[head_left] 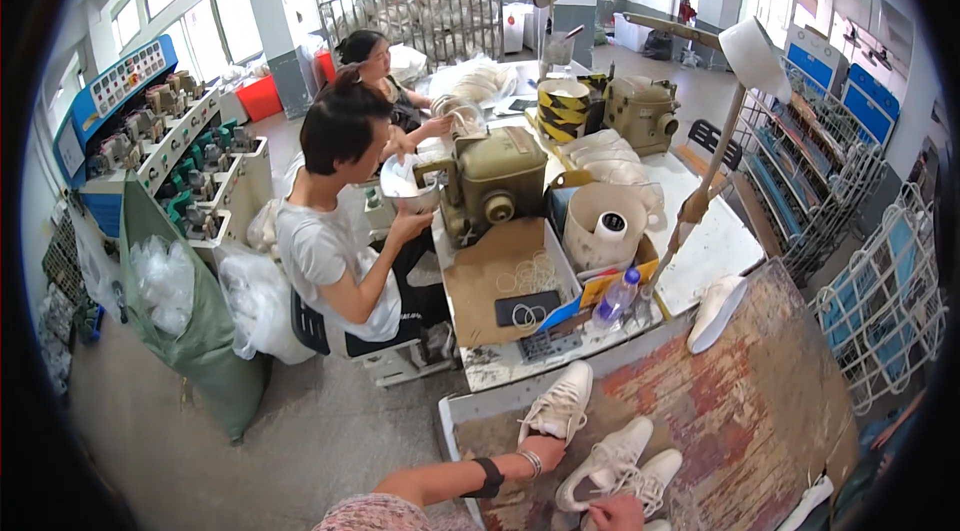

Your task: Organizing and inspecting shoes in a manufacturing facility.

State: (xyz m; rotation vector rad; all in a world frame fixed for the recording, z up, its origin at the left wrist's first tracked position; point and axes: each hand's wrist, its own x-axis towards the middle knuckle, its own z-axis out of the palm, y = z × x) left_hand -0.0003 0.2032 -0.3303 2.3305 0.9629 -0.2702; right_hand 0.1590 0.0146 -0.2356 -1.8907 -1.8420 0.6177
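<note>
At the near edge of the worn table, my left hand is closed on the heel end of a cream lace-up sneaker, its toe pointing away from me. My right hand, partly cut off by the lower edge, has its fingers curled at the heel end of another cream sneaker. Between the two lies a third sneaker with loose laces. Farther right, a single cream shoe rests on its side, its pale sole showing. Part of another pale shoe shows at the lower right.
Beyond my table stand a cardboard-lined tray with a phone, a bottle and an olive machine. A seated co-worker holds a white piece there. A lamp pole rises nearby; a wire rack stands right.
</note>
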